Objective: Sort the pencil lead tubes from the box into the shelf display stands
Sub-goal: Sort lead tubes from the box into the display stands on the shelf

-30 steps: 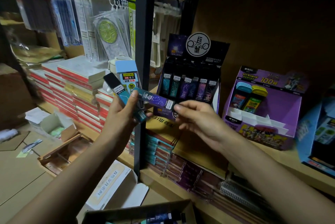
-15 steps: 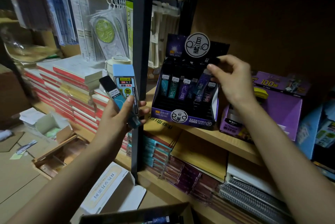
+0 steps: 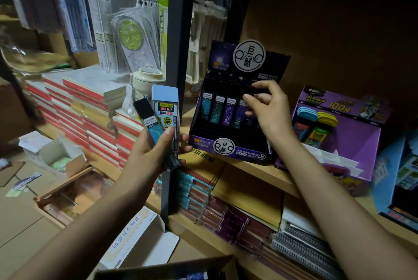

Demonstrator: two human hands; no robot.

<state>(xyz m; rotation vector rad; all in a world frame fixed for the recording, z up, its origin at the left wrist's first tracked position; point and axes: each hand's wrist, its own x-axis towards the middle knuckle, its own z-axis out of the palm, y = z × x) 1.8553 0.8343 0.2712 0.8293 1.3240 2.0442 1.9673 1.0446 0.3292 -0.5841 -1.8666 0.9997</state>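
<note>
My left hand (image 3: pixel 156 153) grips two lead tubes upright in front of the shelf post: a slim teal tube with a black cap (image 3: pixel 149 121) and a wider clear tube with a light-blue cap (image 3: pixel 165 110). My right hand (image 3: pixel 270 112) reaches into the dark purple display stand (image 3: pixel 228 145). Its thumb and fingers pinch the black top of a purple lead tube (image 3: pixel 255 93) at the right end of the row; most of that tube is hidden. Several tubes (image 3: pixel 222 111) stand in the row to its left.
A lighter purple stand (image 3: pixel 357 137) with coloured erasers sits to the right on the same shelf. A black shelf post (image 3: pixel 178 53) rises between my hands. The open cardboard box (image 3: pixel 167 267) lies at the bottom edge. Stacked notebooks fill the left.
My right hand took the purple tube from my left hand, carried it up to the stand and has come down to the row's right end. My left hand has barely moved.
</note>
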